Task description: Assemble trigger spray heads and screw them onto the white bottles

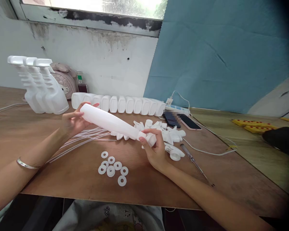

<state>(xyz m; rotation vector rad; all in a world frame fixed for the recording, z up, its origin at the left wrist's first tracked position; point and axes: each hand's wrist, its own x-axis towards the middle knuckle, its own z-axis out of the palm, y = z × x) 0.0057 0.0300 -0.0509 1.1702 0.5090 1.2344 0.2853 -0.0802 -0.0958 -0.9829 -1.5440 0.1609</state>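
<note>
A white plastic bottle (108, 120) is held tilted across the table between my two hands, its neck toward the right. My left hand (74, 120) grips the bottle's wide base. At the narrow end, my right hand (155, 146) pinches the neck; the finger pads are partly hidden. Behind the right hand lies a pile of white spray trigger heads (170, 134), with one spray head (174, 151) lying apart at its front. Flat white ring washers (110, 171) are scattered on the table below the bottle. Thin white tubes (84, 134) lie under and beside my left forearm.
Several white bottles (121, 104) lie in a row along the wall. Three bottles with spray heads (42, 86) stand at the back left, by a pink bag (65, 80). Two phones (190, 122), a power strip (178, 109) and a screwdriver (195, 163) are at the right.
</note>
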